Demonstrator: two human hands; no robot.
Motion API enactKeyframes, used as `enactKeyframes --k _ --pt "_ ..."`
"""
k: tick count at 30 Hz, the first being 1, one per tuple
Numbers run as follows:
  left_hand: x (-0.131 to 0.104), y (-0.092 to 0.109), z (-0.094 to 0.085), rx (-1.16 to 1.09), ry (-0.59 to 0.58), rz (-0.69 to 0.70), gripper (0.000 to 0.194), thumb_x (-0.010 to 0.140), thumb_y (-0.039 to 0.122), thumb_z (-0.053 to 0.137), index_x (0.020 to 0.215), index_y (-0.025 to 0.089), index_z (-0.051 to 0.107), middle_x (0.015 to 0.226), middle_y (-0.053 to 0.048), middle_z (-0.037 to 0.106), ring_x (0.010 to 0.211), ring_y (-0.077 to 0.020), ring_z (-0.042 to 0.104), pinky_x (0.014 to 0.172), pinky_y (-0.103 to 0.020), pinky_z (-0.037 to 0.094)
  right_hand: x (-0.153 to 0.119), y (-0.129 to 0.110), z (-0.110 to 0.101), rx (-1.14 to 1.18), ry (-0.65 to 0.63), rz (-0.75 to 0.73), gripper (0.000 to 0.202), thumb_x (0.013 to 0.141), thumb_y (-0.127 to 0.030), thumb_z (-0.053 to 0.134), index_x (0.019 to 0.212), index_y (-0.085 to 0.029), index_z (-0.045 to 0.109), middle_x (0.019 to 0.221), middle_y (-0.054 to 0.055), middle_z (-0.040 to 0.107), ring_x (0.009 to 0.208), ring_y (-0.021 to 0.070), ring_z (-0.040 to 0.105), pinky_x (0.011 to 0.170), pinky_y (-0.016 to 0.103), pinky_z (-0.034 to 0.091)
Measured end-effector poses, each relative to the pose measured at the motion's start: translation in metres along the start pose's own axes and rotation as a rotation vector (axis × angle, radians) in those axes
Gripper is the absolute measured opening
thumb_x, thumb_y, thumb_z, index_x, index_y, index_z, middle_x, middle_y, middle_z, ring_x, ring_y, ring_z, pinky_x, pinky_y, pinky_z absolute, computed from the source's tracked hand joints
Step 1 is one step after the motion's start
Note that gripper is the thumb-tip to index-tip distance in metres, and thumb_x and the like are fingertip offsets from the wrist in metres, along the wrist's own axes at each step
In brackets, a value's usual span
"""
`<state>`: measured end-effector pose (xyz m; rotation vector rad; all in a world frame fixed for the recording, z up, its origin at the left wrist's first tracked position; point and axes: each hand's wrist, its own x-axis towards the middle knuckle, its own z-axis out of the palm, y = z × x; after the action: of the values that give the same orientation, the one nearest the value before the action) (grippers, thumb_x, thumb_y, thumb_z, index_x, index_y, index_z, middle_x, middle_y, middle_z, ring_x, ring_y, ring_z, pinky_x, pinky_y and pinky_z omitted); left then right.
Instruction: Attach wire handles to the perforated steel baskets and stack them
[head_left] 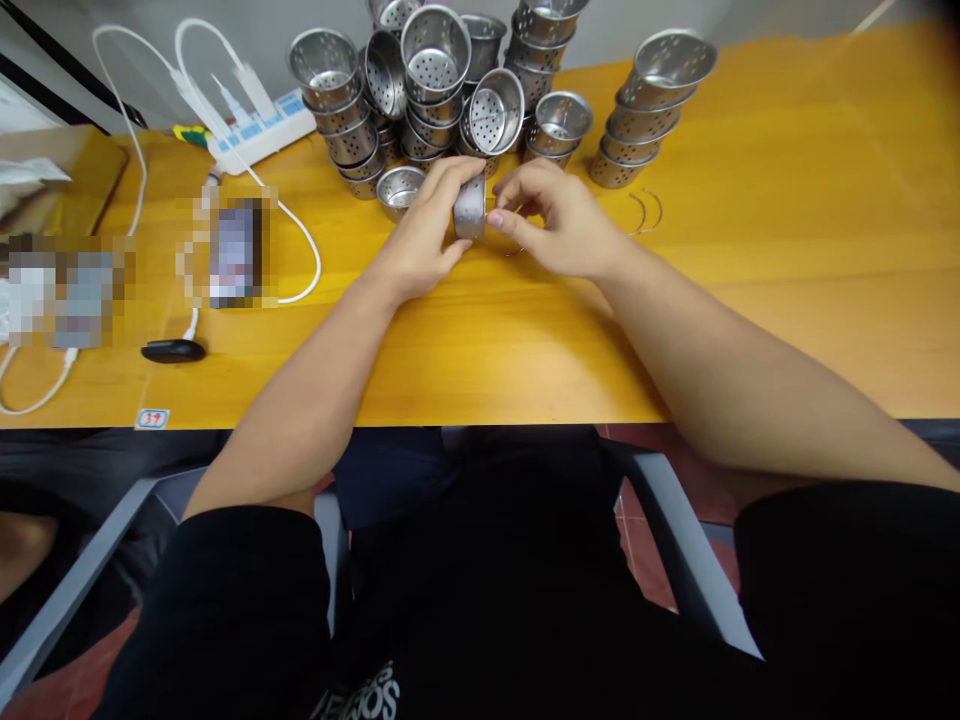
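My left hand (pixel 427 230) grips a small perforated steel cup (pixel 469 208) turned on its side, fingers over the top and thumb below. The cup's opening faces my right hand (pixel 555 215). That hand's thumb and forefinger pinch together right beside the rim; what is between them is too small to make out. Under the right fingers a bit of thin curved wire shows on the table. Two more thin curved wires (pixel 646 212) lie to the right. Behind both hands stand stacks of similar perforated cups (pixel 435 60), and one low cup (pixel 400 190) sits just left of my left hand.
A separate cup stack (pixel 645 110) leans at the right. On the left are a white power strip (pixel 262 135) with plugs and cables, a blurred phone-like device (pixel 236 255), a black object (pixel 173 351) on a cable and a cardboard box (pixel 90 180). The wooden table's (pixel 480 380) front edge is near.
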<state>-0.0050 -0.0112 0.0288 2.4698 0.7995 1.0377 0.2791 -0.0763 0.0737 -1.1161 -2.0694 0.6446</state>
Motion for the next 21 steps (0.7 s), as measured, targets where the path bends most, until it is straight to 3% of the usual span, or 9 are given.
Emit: enactKeyframes --k 3,7,12,17,21 --pt "-0.001 0.001 0.001 0.01 0.006 0.021 0.085 0.103 0.035 0.093 0.183 0.037 0.065 0.19 -0.017 0.067 0.185 -0.0495 0.061 0.163 -0.071 0.046 0.003 -0.004 0.002 0.072 -0.015 0.061 0.073 0.1 -0.116 0.075 0.111 -0.044 0.079 0.135 0.007 0.09 0.127 0.0423 0.077 0.124 0.071 0.067" --pt "-0.001 0.002 0.001 0.017 0.0 0.048 0.083 0.102 0.031 0.09 0.18 0.037 0.064 0.187 -0.017 0.068 0.183 -0.0489 0.062 0.162 -0.072 0.047 0.004 -0.008 0.006 0.064 -0.021 0.176 0.088 0.085 -0.131 0.067 0.119 -0.052 0.088 0.131 0.002 0.093 0.138 0.0485 0.073 0.114 0.076 0.066" --pt "0.0 0.002 0.0 0.032 0.003 0.06 0.078 0.103 0.031 0.088 0.177 0.038 0.063 0.186 -0.018 0.068 0.181 -0.0495 0.062 0.159 -0.073 0.049 0.004 -0.013 0.006 0.148 0.001 0.195 0.078 0.079 -0.126 0.084 0.1 -0.051 0.082 0.125 0.001 0.093 0.136 0.047 0.073 0.116 0.071 0.065" --pt "0.0 0.0 0.001 0.042 0.011 0.063 0.078 0.106 0.033 0.088 0.178 0.037 0.059 0.186 -0.019 0.066 0.181 -0.0492 0.061 0.159 -0.074 0.048 0.003 -0.015 0.004 0.105 0.008 0.274 0.076 0.077 -0.123 0.092 0.109 -0.054 0.088 0.111 0.003 0.092 0.143 0.0508 0.072 0.11 0.073 0.068" --pt "0.0 0.002 0.0 0.041 0.018 0.034 0.075 0.109 0.034 0.087 0.178 0.036 0.059 0.186 -0.019 0.064 0.183 -0.0484 0.06 0.16 -0.072 0.048 0.004 -0.004 -0.001 0.122 0.027 0.214 0.073 0.081 -0.121 0.092 0.099 -0.051 0.084 0.117 0.001 0.092 0.133 0.0512 0.079 0.108 0.077 0.071"
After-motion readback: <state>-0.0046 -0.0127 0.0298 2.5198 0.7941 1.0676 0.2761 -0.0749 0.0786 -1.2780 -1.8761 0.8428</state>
